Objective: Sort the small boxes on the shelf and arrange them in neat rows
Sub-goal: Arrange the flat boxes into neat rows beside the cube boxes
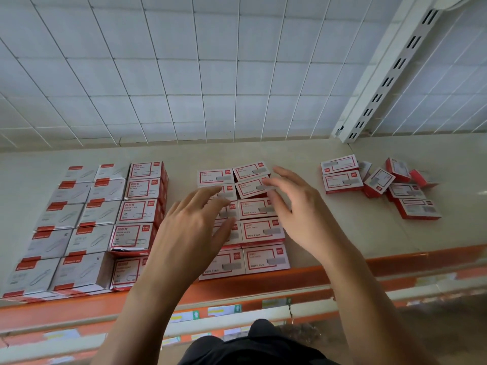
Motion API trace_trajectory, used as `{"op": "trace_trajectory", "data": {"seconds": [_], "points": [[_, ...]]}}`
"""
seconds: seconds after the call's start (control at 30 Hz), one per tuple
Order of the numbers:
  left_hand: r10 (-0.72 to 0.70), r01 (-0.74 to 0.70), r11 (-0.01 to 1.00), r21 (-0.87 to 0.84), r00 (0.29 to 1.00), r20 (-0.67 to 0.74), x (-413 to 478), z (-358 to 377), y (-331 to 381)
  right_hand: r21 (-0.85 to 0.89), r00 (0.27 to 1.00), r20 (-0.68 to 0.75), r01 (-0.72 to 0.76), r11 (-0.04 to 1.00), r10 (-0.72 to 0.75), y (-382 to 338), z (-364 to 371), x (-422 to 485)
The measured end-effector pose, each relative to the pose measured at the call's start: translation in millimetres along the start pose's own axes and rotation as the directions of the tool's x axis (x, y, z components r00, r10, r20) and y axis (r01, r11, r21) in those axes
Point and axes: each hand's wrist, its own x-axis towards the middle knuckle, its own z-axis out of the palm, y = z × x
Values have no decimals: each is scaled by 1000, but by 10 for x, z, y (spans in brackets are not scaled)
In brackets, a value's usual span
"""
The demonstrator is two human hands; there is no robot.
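White wire grid backs a pale shelf with an orange lip along its front. Both hands hang over the middle of it with fingers spread and nothing held: the left hand covers the left column of a two-wide block of small boxes, and the right hand reaches over the right column, its fingertips above a slightly skewed box near the back. Whether any fingertip actually presses cardboard is unclear. These boxes look light and stiff, with smooth printed faces, so they should slide easily under a flat push; pinching a short end or nudging a long side would probably square one up without denting it. To the left stand neat columns of paper-clip boxes, with grey ones beyond. Well apart on the right lies a loose heap of boxes, some tipped on edge, plainly unsorted. The left hand hides most of its column, the print is too blurred to read, and the heap's lower boxes are partly buried. A slotted upright rises behind.
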Motion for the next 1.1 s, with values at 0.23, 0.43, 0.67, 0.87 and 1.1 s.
{"op": "trace_trajectory", "data": {"seconds": [0.23, 0.43, 0.67, 0.87, 1.1], "points": [[-30, 31, 999, -10, 998, 59, 119, 50, -44, 3, 999, 52, -3, 1000, 3, 40, 61, 90], [-37, 36, 999, 14, 997, 61, 208, 18, -39, -56, 1000, 13, -7, 998, 8, 54, 10, 209], [-42, 38, 999, 30, 990, 134, 248, 56, -72, -35, 986, 163, 49, 998, -42, 64, 145, 343], [-32, 29, 999, 24, 991, 130, 248, 44, -71, -32, 980, 190, 62, 998, -55, 54, 90, 288], [-1, 12, 999, -40, 961, 278, 117, -100, -112, 15, 911, 402, 94, 995, -92, 74, -123, 96]]}}
